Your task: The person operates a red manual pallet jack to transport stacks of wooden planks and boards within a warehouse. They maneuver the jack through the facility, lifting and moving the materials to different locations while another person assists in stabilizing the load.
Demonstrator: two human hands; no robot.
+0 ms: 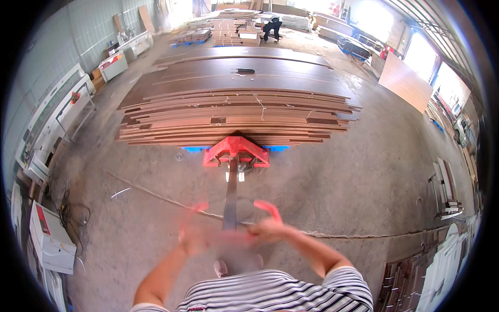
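Arms (pixel 314 251) reach forward — right hand (pixel 269 229) gripping red handle (pixel 270 209) — left hand (pixel 193 241) blurred, grip unclear.

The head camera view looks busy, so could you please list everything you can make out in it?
Board stack: one, brown, centre
Pallet: apparently one, blue, beneath the stack
Small object: one, black, atop the stack
Pallet truck: one, red, at the stack's near side
Handle: one, red, dark shaft, lower centre
Far board piles: several, brown, background
Co-worker: one, dark clothing, background
Leaning panel: one, light brown, upper right
Machines: several, mostly white, left side
Dark boards: several, brown, lower right
Floor: one, grey, throughout
Shirt: one, striped, bottom edge
Left hand: one, blurred, at the handle's left
Right hand: one, at the handle's right
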